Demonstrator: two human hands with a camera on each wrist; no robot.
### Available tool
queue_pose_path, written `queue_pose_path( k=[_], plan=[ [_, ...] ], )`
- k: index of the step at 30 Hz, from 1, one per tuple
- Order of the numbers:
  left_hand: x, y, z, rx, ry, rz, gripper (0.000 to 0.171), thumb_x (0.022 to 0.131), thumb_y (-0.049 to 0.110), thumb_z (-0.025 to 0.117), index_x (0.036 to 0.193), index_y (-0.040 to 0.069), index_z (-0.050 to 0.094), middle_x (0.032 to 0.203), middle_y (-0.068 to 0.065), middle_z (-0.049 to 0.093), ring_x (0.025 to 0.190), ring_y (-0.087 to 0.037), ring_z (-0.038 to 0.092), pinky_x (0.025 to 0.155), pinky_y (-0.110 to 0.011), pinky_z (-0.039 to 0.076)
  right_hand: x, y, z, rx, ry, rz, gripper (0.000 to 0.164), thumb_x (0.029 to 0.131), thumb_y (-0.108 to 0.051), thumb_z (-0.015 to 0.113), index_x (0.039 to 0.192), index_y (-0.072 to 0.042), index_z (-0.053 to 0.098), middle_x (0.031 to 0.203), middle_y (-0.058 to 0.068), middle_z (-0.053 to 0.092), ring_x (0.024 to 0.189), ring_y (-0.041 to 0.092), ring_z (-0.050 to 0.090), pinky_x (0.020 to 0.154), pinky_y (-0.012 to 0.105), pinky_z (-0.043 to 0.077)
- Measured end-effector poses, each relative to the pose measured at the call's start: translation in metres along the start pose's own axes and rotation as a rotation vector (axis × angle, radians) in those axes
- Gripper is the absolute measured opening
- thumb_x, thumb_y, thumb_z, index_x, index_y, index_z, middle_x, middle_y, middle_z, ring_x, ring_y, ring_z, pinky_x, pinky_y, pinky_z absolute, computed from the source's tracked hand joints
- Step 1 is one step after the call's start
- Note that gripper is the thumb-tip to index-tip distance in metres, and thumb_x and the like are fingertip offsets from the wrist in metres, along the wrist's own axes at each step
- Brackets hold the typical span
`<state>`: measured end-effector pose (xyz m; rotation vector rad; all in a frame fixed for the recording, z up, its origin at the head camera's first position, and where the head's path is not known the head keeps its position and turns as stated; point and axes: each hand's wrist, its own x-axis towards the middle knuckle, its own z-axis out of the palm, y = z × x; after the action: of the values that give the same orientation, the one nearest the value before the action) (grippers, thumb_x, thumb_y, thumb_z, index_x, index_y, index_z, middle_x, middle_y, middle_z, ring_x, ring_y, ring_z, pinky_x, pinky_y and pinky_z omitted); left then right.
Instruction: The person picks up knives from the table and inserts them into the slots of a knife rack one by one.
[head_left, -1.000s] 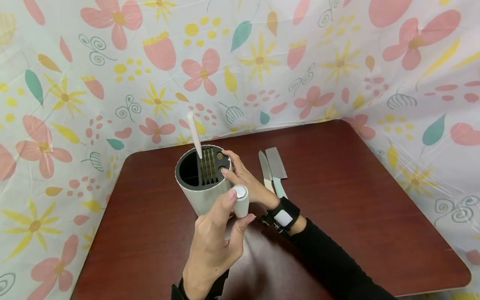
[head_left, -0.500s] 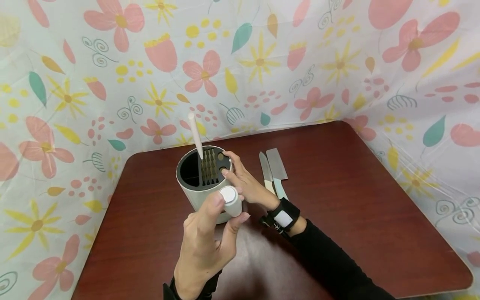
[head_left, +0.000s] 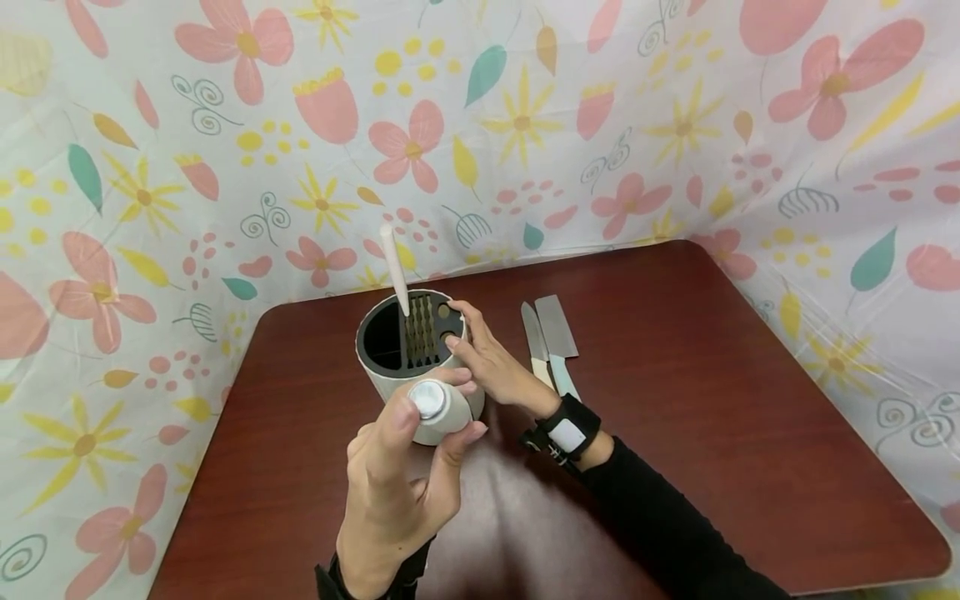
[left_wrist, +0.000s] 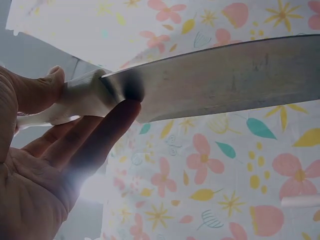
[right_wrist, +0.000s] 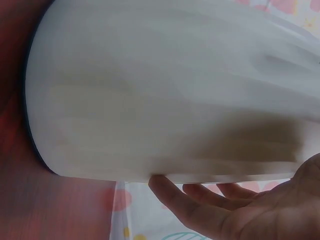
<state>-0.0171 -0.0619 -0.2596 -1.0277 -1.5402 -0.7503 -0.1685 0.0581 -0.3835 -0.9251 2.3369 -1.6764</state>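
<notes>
My left hand [head_left: 397,492] pinches a kitchen knife by its off-white handle [head_left: 444,412], whose butt end faces me in the head view. In the left wrist view the broad steel blade [left_wrist: 225,80] runs off the right edge, with thumb and fingers at the handle. The pale round knife block [head_left: 381,385] stands upright just beyond this hand. Its black top has slots, two round holes and a larger opening. My right hand [head_left: 491,367] grips the block's right side near the rim, and in the right wrist view its fingers lie along the pale wall [right_wrist: 150,100].
A slim white handle [head_left: 396,271] sticks up out of the block's slots. Right of the block, on the brown table [head_left: 712,417], lie a narrow knife [head_left: 533,333] and a cleaver [head_left: 556,325]. A flowered curtain [head_left: 637,100] hangs behind the table.
My left hand has moved left with the knife, and its handle now overlaps the block's front in the head view. The right hand stays on the block.
</notes>
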Motion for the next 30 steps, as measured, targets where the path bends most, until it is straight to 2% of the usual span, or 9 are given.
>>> queue_pose_path(
  k=[6, 10, 12, 16, 30],
  plan=[
    [-0.002, -0.006, 0.0, 0.001, 0.049, 0.033, 0.07, 0.095, 0.009, 0.07, 0.151, 0.006, 0.029, 0.087, -0.03, 0.066, 0.081, -0.032, 0.073, 0.076, -0.029, 0.062, 0.0, -0.002, -0.001, 0.004, -0.001, -0.003, 0.055, 0.11, -0.04, 0.036, 0.158, -0.034, 0.011, 0.164, 0.009, 0.017, 0.146, 0.029, 0.032, 0.117, 0.054, 0.034],
    [-0.006, -0.009, -0.001, 0.001, 0.081, 0.041, 0.07, 0.094, 0.008, 0.071, 0.149, 0.006, 0.03, 0.087, -0.032, 0.067, 0.081, -0.033, 0.073, 0.076, -0.031, 0.062, -0.001, -0.001, -0.001, 0.014, -0.014, 0.006, 0.056, 0.109, -0.041, 0.035, 0.158, -0.034, 0.009, 0.166, 0.008, 0.013, 0.153, 0.029, 0.026, 0.12, 0.056, 0.031],
    [-0.007, -0.01, -0.001, -0.004, 0.09, 0.037, 0.069, 0.094, 0.007, 0.071, 0.149, 0.006, 0.03, 0.087, -0.033, 0.066, 0.081, -0.034, 0.073, 0.077, -0.031, 0.062, -0.002, 0.001, 0.0, 0.016, -0.017, 0.011, 0.056, 0.109, -0.042, 0.035, 0.158, -0.034, 0.009, 0.168, 0.007, 0.01, 0.157, 0.028, 0.018, 0.122, 0.057, 0.028],
    [-0.008, -0.011, 0.0, -0.024, 0.104, 0.025, 0.068, 0.095, 0.007, 0.07, 0.149, 0.007, 0.029, 0.087, -0.035, 0.065, 0.082, -0.035, 0.073, 0.078, -0.032, 0.063, -0.003, 0.002, 0.0, 0.012, -0.009, 0.013, 0.056, 0.109, -0.043, 0.035, 0.158, -0.035, 0.01, 0.168, 0.007, 0.011, 0.157, 0.027, 0.017, 0.122, 0.058, 0.027],
    [-0.015, -0.02, 0.006, -0.135, 0.234, 0.038, 0.074, 0.094, 0.004, 0.069, 0.153, 0.012, 0.027, 0.097, -0.038, 0.061, 0.099, -0.033, 0.07, 0.092, -0.036, 0.06, -0.003, 0.001, 0.0, 0.032, -0.022, 0.008, 0.057, 0.109, -0.045, 0.035, 0.159, -0.037, 0.008, 0.169, 0.007, 0.008, 0.158, 0.028, 0.015, 0.123, 0.059, 0.025]
  ],
)
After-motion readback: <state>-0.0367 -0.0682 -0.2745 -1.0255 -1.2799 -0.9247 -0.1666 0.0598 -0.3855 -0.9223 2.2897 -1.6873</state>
